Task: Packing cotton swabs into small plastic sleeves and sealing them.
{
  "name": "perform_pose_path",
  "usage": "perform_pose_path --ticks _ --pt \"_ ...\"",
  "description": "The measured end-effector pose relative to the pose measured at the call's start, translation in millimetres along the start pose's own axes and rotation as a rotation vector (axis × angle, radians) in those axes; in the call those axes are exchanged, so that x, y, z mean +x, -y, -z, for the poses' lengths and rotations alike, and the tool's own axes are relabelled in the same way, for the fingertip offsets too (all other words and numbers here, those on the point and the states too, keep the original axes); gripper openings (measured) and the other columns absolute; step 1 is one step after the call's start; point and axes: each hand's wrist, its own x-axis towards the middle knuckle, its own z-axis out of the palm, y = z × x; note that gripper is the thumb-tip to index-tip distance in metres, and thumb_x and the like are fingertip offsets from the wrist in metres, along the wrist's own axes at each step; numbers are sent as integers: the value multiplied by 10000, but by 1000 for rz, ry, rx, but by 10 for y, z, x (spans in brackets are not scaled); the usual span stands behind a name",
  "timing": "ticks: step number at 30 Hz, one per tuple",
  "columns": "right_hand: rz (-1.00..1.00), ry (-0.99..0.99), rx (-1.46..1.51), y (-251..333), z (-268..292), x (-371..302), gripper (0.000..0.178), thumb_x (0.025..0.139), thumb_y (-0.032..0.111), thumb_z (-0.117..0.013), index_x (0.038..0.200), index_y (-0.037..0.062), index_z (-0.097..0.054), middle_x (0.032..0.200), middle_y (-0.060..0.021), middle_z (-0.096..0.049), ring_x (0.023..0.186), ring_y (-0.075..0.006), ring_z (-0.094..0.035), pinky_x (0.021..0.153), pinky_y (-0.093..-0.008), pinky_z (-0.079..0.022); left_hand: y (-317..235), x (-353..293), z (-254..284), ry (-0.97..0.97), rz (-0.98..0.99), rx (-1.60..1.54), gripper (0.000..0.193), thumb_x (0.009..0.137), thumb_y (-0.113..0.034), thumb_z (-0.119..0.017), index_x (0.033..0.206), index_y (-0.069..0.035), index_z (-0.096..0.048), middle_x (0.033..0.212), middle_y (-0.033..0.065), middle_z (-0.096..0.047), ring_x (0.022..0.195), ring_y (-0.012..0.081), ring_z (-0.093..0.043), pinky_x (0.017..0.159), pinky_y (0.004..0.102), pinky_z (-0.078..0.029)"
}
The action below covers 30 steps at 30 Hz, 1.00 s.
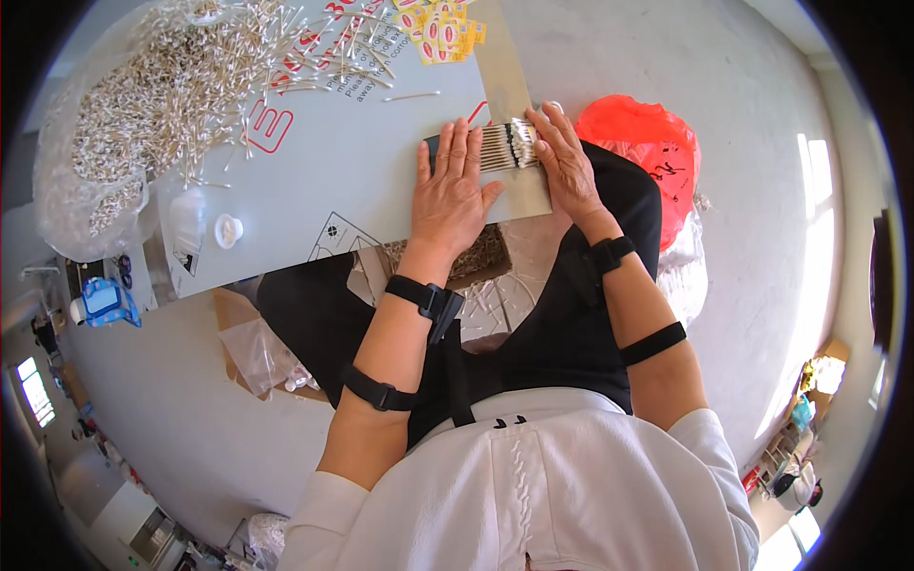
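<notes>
A row of cotton swabs lies side by side near the table's right edge, white tips bunched at the right end. Dark material shows by the swabs' tips and at their left end; what it is I cannot tell. My left hand lies flat over the left end of the row, fingers stretched out and thumb apart. Against the tips at the right rests my right hand, its fingers extended and partly over the edge. Neither hand is closed round anything. The parts of the row under my fingers are hidden.
A large clear bag spills loose cotton swabs over the grey table. Yellow packets lie at the back. A white round cap is at left. Below stands a cardboard box of swabs; a red bag is at right.
</notes>
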Motion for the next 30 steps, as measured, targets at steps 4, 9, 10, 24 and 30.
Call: perform_pose_path --ticks 4,9,10,24,30 --pt "-8 -2 82 -13 -19 -7 399 1001 269 -497 1387 170 -522 1485 -148 -397 1391 -338 -346 1135 -405 -301 -72 25 -35 1 3 -20 748 948 -428 -523 1533 -80 -213 1597 110 -206 1485 260 -163 1195 494 -113" --pt "4 -9 70 -17 -4 6 393 996 241 -511 1381 167 -528 1483 -151 -397 1389 -339 -349 1129 -401 -312 -120 55 -33 -1 -5 -23 753 946 -417 -533 1534 -79 -207 1597 109 -206 1485 261 -162 1193 497 -119" --pt "3 -8 73 -14 -5 9 393 993 232 -515 1380 165 -529 1481 -153 -398 1389 -341 -349 1129 -401 -312 -130 63 -42 -6 -7 -35 755 942 -413 -542 1531 -74 -214 1597 110 -205 1485 261 -161 1192 498 -120" --pt "-203 -241 401 -49 31 39 368 978 192 -562 1327 78 -567 1391 -152 -510 1309 -297 -465 1085 -376 -373 -235 182 -156 -339 47 -554 624 983 -232 -488 1494 23 -237 1545 259 -231 1435 393 -240 1170 455 -216" --pt "-663 -406 1719 -45 -87 55 417 952 136 -614 1328 27 -471 1263 -140 -597 1195 -275 -560 1042 -441 -441 -294 348 -210 -466 126 -920 517 1034 -222 -395 1470 37 -294 1539 228 -280 1429 346 -277 1165 412 -232"
